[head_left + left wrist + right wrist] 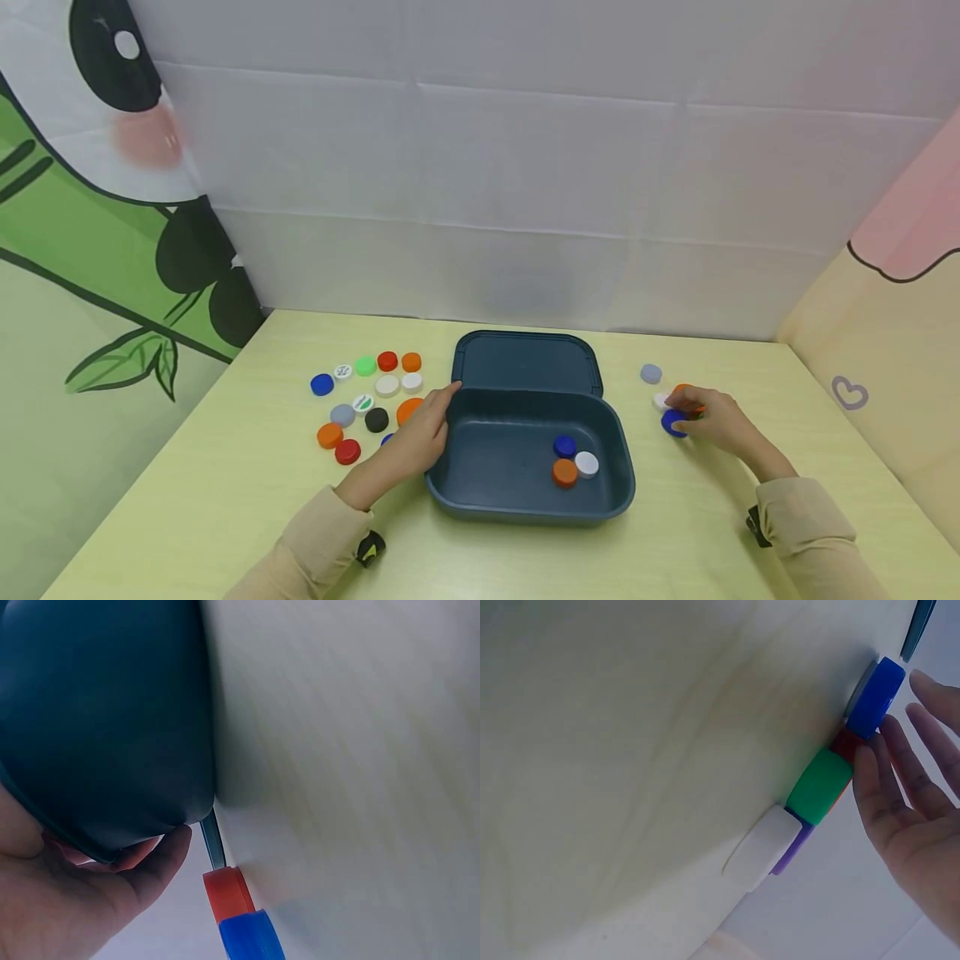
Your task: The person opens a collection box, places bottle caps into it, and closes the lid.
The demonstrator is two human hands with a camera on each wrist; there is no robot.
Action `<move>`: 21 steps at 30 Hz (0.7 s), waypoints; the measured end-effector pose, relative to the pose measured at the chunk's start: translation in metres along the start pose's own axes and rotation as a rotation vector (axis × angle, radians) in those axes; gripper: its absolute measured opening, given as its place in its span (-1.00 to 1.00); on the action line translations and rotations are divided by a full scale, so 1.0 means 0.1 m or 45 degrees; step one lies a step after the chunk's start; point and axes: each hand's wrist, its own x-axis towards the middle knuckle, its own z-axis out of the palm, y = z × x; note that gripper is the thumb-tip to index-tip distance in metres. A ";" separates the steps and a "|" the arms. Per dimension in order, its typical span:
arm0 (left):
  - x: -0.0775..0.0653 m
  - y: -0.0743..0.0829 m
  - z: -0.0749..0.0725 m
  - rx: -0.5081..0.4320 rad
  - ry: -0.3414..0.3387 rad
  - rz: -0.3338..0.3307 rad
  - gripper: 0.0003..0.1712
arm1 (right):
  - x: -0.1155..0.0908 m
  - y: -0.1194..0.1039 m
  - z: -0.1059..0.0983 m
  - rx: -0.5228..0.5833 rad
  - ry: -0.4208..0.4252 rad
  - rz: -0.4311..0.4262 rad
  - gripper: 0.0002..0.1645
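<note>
A dark blue-green box [487, 510] stands open mid-table with blue, white and orange bottle caps inside. My left hand [422, 429] holds its left rim; in the left wrist view the thumb [169, 859] presses the outer wall. My right hand [720, 423] is at a small group of caps right of the box, thumb and fingers around a blue cap [674, 422]. In the right wrist view a gap shows between the thumb tip [924, 684] and that blue cap [877, 697]. Beside it stand a green cap [820, 786] and a white cap [763, 844].
Behind the box lies its flat lid [525, 360]. Several caps of mixed colours spread left of the box, among them a black cap [377, 420] and a red cap [348, 452]. A pale lilac cap [651, 373] lies at the right. White cloth [480, 167] hangs behind the table.
</note>
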 end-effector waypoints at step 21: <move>0.00 -0.01 -0.01 -0.003 -0.011 0.006 -0.42 | 0.00 -0.04 0.01 -0.042 -0.088 -0.043 -0.63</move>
